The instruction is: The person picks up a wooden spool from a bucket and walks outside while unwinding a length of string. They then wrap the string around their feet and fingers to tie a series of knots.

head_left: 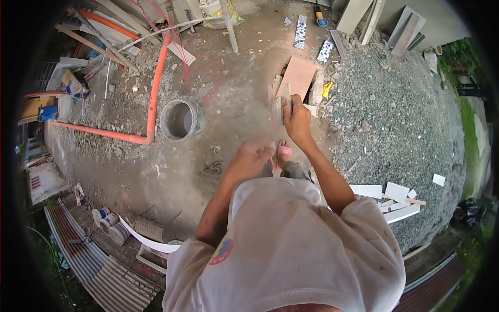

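Observation:
In the head view my right hand [297,118] is closed on a flat greyish blade-like tool [281,106], smeared by motion and seen nearly edge-on. Just beyond it, a tan rectangular board or tile [297,77] lies tilted on the rubble at the gravel's edge. My left hand [254,154] hovers in front of my body, blurred, with its fingers partly curled; I cannot tell whether they hold anything. Left of both hands, a grey bucket [196,120] with grey contents stands on the wet concrete ground. My foot in a pink slipper [284,150] shows between the hands.
Orange pipe [155,93] runs along the left side. Grey gravel [390,119] spreads on the right, with white cut pieces [397,192] on it. Patterned tile strips [300,32], a grinder-like tool [320,18] and a yellow item [327,89] lie ahead. Several paint pails [109,222] stand lower left.

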The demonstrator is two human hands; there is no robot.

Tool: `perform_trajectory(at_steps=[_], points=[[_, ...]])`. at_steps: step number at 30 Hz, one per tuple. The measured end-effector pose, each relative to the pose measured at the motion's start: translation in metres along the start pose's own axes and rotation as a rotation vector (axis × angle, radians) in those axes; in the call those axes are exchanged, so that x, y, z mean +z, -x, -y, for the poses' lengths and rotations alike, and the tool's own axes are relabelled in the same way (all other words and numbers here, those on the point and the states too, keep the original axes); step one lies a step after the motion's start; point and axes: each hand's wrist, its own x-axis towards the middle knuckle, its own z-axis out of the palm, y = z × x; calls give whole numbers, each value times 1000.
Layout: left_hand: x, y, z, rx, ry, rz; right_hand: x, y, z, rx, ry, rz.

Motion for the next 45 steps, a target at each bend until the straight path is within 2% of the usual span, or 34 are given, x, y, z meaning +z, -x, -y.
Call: perform_trajectory(at_steps=[4, 7, 10, 13, 16, 18, 19, 22, 25, 28, 32, 35, 38, 39, 42, 45], points=[[-72, -52, -2, 295, -397, -137, 20, -31, 15, -79, -66, 128], [-128, -93, -6, 285, -638, -163, 35, -60, 37, -64, -43, 183], [-186, -149, 5, 298, -631, -5, 59, -97, 62, -57, -44, 219], [-238, -185, -6, 381, -442, 49, 67, -137, 108, 40, -67, 281], [-290, -216, -2, 375, -384, 71, 96, -174, 134, 44, -100, 299], [-311, -235, -4, 258, -331, 90, 100, -192, 150, 168, -165, 353], [-318, -240, -10, 200, -301, 100, 102, -203, 155, 219, -159, 447], [-348, -253, -43, -14, -196, 203, 117, -227, 151, 138, -175, 499], [-366, -274, -32, 143, -225, 299, 120, -242, 163, 132, -238, 598], [-381, -296, -29, 146, -185, 393, 126, -253, 169, 179, -315, 679], [-390, -320, -35, 101, -96, 539, 124, -262, 174, 357, -376, 759], [-389, -334, -27, 157, -59, 603, 124, -255, 166, 389, -424, 682], [-390, -339, -28, 208, -21, 635, 120, -246, 172, 131, -505, 754], [-391, -341, -27, 212, 17, 663, 120, -244, 177, 119, -423, 769], [-395, -335, -38, 137, 89, 645, 127, -241, 178, 344, -612, 768], [-396, -326, -37, -68, 306, 596, 138, -237, 159, 659, -1284, 890]])
